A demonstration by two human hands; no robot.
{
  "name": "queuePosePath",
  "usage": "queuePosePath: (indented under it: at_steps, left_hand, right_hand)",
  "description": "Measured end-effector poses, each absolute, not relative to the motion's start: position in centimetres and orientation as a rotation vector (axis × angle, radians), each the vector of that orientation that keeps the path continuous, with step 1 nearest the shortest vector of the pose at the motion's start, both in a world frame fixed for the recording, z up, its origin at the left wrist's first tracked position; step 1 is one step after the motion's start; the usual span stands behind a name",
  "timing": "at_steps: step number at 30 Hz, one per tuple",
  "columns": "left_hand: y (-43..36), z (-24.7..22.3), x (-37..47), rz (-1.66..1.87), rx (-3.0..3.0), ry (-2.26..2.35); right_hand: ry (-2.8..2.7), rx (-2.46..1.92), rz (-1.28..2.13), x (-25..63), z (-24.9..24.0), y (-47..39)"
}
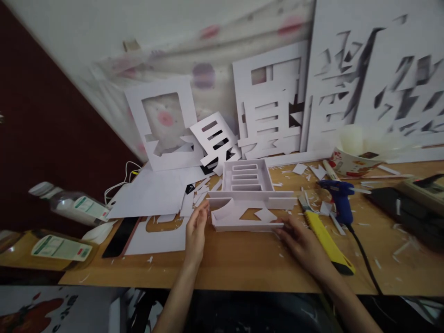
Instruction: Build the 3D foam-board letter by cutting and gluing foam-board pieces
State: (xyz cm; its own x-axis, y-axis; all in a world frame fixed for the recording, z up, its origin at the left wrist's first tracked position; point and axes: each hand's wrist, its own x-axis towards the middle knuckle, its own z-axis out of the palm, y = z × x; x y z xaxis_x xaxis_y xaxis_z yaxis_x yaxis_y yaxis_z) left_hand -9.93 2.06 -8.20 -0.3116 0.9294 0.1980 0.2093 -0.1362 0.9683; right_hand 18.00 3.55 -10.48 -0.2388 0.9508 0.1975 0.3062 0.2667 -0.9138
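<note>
A hollow white foam-board character [248,225] with raised side walls lies on the wooden table in front of me. Its upper part is a box with several slots; a long crossbar and angled pieces form the lower part. The fingertips of my left hand [196,231] touch the left end of the crossbar, fingers drawn together. At the lower right corner, my right hand [301,243] grips the bottom wall between thumb and fingers. Close to the right hand are a yellow utility knife [328,243] and a blue hot glue gun [340,199].
Cut-out white boards [272,106] lean against the back wall. White scraps litter the wooden table [243,268]. A paper cup [355,159] with glue sticks stands back right. On the left are a phone [121,237], flat white sheets [152,189] and two bottles [60,247].
</note>
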Motion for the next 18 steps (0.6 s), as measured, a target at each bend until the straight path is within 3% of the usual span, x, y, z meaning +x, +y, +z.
queuePosePath:
  at_steps: [7, 18]
  left_hand:
    - [0.8, -7.6, -10.2, 1.545, 1.251, 1.567]
    - [1.5, -6.9, -10.9, 1.204, 2.334, 1.758]
  right_hand:
    - [-1.746, -1.298, 0.924, 18.0, -10.1, 3.6]
    - [-1.758, -1.408, 0.896, 18.1, -10.1, 3.3]
